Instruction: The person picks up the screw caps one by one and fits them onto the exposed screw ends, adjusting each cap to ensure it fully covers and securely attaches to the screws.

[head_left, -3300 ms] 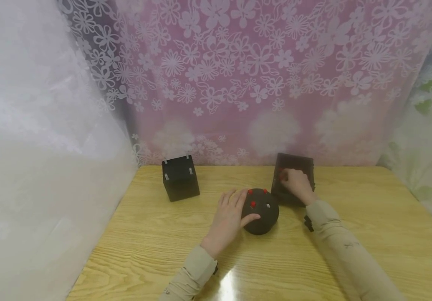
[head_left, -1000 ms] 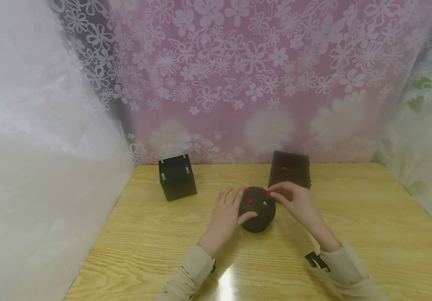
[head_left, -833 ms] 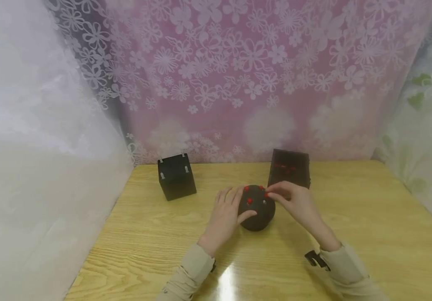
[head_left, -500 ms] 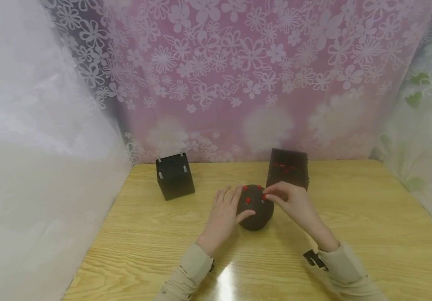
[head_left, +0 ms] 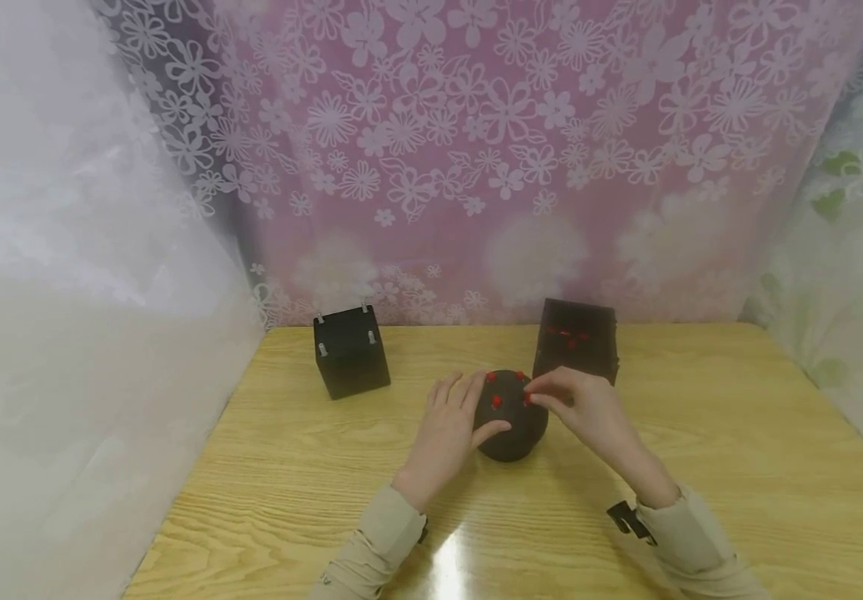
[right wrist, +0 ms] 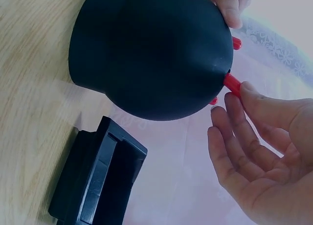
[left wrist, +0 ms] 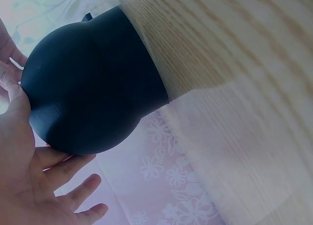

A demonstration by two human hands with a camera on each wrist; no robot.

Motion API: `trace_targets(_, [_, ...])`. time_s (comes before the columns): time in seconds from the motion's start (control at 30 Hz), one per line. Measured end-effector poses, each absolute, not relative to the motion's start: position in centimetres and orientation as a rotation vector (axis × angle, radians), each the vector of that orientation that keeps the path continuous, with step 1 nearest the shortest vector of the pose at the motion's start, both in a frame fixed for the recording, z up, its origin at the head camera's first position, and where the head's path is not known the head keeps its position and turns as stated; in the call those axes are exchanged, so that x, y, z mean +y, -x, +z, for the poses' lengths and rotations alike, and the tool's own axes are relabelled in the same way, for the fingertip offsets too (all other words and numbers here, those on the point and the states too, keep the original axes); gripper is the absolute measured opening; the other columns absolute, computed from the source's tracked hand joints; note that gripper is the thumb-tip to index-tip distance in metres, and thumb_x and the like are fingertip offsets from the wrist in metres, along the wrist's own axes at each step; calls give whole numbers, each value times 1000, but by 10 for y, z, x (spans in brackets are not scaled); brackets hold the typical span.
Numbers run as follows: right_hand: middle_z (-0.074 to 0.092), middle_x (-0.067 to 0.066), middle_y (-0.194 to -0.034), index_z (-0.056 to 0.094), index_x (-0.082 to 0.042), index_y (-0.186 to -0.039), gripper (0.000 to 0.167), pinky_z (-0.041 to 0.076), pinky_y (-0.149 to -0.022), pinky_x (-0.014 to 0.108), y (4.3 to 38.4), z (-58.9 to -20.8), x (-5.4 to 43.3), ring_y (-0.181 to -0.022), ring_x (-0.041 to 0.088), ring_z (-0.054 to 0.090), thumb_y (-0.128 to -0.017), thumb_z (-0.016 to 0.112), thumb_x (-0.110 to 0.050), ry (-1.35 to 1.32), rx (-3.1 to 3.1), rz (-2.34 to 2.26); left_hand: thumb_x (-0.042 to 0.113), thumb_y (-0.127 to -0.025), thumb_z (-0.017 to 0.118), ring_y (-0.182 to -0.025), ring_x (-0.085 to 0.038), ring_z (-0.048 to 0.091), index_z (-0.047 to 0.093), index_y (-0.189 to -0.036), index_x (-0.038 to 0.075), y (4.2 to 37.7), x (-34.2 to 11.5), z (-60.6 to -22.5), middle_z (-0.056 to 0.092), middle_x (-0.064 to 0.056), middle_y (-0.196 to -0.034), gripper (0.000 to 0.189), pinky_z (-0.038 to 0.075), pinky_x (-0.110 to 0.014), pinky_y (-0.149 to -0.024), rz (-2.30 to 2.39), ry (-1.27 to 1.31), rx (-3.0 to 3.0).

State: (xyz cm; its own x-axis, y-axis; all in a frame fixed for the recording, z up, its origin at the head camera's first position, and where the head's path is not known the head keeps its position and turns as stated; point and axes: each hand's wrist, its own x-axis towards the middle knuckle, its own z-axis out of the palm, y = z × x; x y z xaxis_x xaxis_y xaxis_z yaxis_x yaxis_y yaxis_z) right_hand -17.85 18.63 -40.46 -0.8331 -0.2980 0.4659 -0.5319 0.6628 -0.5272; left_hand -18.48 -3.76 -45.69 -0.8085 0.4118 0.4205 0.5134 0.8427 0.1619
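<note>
A dark, round-topped block (head_left: pixel 508 433) stands on the table with red pegs (head_left: pixel 496 402) on its top. My left hand (head_left: pixel 442 425) rests on its left side, fingers extended; in the left wrist view, the thumb and fingertips touch the rounded surface. My right hand (head_left: pixel 589 408) pinches a small red cylindrical peg (right wrist: pixel 232 83) between thumb and index finger. That peg's lower end meets the rounded top at the right front spot. The other fingers of my right hand are loosely bent below it.
Behind the right hand stands a black open box (head_left: pixel 577 321) with red pieces inside. At the back left is a black cube (head_left: pixel 353 367) with metal pins (head_left: pixel 371 337) on top. A pink flowered curtain (head_left: pixel 439 167) closes off the table's back edge.
My right hand has come from the black box to the round-topped block with a red peg, which now covers the bare silver pin there. My left hand stays on the block.
</note>
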Motion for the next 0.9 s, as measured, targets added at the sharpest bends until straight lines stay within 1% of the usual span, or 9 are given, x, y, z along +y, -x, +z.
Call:
trace_targets(0.13, [76,0,-93,77,-12,-96,13,62,-69,35,180,-405,183,-78,18,74,-85,81,-9,-662,-2535,962,62,-94,55,-139,-31,46,42,-153,7,184,-38,-457,55,-8,-146,82,33,-50,-120,-377,699,-2619])
trace_targets(0.27, [76,-2,-88,74,-14,-89,13,62,-67,35,180,-407,182,-76,19,74,-83,83,-7,-663,-2523,934,62,-94,55,-139,-32,47,42,-153,7,184,-38,-458,55,-9,-146,82,34,-51,-119,-374,705,-2603])
trace_targets(0.5, [75,-3,-89,74,-14,-91,15,62,-70,37,178,-408,180,-80,20,75,-82,83,-6,-690,-2502,921,61,-93,57,-140,-33,45,42,-153,7,184,-38,-458,54,-9,-147,82,32,-52,-120,-408,706,-2625])
trace_targets(0.9, [76,-2,-89,74,-13,-90,18,62,-67,38,180,-410,180,-78,20,75,-79,85,-5,-700,-2482,899,63,-93,56,-141,-31,44,42,-154,8,184,-37,-457,55,-7,-147,84,32,-51,-120,-397,694,-2644])
